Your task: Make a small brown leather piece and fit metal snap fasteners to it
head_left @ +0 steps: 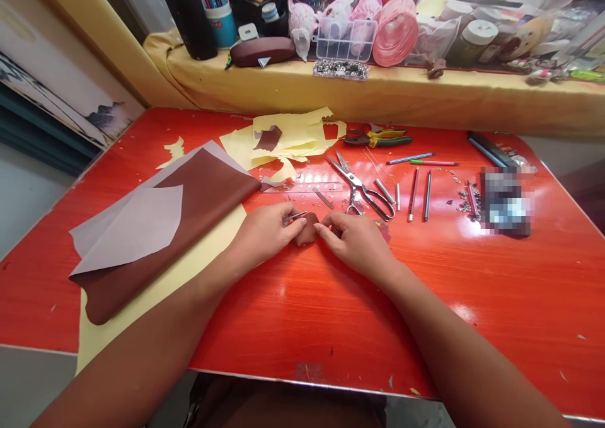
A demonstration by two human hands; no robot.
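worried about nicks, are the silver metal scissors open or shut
Slightly open: the silver metal scissors lie on the red table with blade tips apart and handle loops spread.

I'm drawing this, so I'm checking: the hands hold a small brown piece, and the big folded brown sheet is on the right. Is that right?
Not quite: the big folded brown sheet is on the left, as the head view shows. The hands do hold a small brown piece.
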